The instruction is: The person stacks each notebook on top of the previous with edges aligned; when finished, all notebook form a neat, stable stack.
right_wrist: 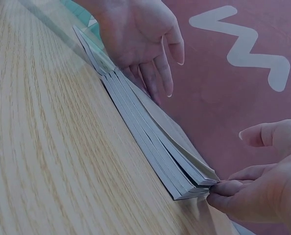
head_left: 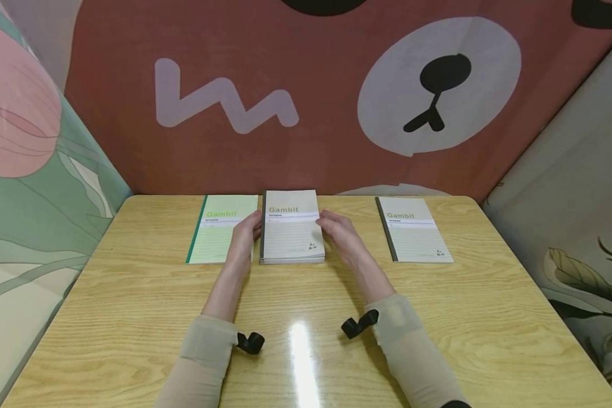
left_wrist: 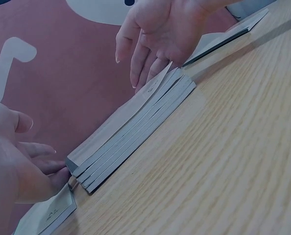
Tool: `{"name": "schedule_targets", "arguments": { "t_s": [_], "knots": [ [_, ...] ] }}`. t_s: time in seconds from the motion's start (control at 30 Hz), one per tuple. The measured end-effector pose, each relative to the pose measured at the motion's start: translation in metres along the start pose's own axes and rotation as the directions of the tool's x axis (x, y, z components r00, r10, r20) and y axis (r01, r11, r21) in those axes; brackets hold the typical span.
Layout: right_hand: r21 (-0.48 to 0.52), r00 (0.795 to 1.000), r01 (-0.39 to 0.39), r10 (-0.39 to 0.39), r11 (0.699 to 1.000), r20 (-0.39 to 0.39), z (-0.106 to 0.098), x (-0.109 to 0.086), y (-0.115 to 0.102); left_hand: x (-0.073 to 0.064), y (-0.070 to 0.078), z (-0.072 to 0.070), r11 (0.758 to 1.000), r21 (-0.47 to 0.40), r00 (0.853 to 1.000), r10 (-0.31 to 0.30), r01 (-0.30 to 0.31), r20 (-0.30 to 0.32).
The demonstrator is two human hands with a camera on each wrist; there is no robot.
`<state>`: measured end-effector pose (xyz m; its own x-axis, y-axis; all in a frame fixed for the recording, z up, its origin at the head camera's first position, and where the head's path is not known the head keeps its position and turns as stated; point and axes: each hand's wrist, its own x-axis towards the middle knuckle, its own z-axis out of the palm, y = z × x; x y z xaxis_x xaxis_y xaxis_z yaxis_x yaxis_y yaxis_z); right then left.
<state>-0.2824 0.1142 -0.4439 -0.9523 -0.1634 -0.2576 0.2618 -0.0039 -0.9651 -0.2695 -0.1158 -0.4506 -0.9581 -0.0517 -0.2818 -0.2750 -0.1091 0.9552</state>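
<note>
White paper and a dark grey spine mark the stack of Gambit notebooks (head_left: 293,232), lying flat at the far middle of the table between my 2 hands. My left hand (head_left: 243,235) is at the spine side, fingers extended and uncurled; my right hand (head_left: 343,232) meets the page-edge side, its fingers likewise unfolded, fingertips at the edge. Neither grips the stack.

I judge each notebook light but the pile moderately weighty, with bendy covers that could slide over each other. The top cover lifts a little along the near edge, and small gaps show between the layers, so I would take hold low on both sides, squeezing evenly without creasing the corners.

Just left, partly behind my left hand, lies a green-spined Gambit notebook (head_left: 216,232). Well apart to the right is 1 grey-spined Gambit notebook (head_left: 413,229). All rest on the wood-grained table (head_left: 265,300), with a reddish-brown cartoon-print backdrop (head_left: 245,164) beyond the far edge.
</note>
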Motion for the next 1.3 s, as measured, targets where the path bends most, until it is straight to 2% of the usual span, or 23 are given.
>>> {"name": "schedule_targets", "arguments": {
  "t_s": [0.63, 1.3],
  "knots": [
    [-0.031, 1.000, -0.004, 0.004, 1.000, 0.000, -0.0013, 0.0003, -0.0004, 0.0013, 0.0005, 0.0001, 1.000, 0.012, 1.000, -0.014, 0.014, 0.003],
    [-0.030, 1.000, -0.010, 0.010, 1.000, -0.007, -0.0028, -0.0012, -0.0008, -0.0012, -0.0001, 0.0012, 1.000, -0.001, 1.000, 0.006, -0.006, 0.012]
  ]
}}
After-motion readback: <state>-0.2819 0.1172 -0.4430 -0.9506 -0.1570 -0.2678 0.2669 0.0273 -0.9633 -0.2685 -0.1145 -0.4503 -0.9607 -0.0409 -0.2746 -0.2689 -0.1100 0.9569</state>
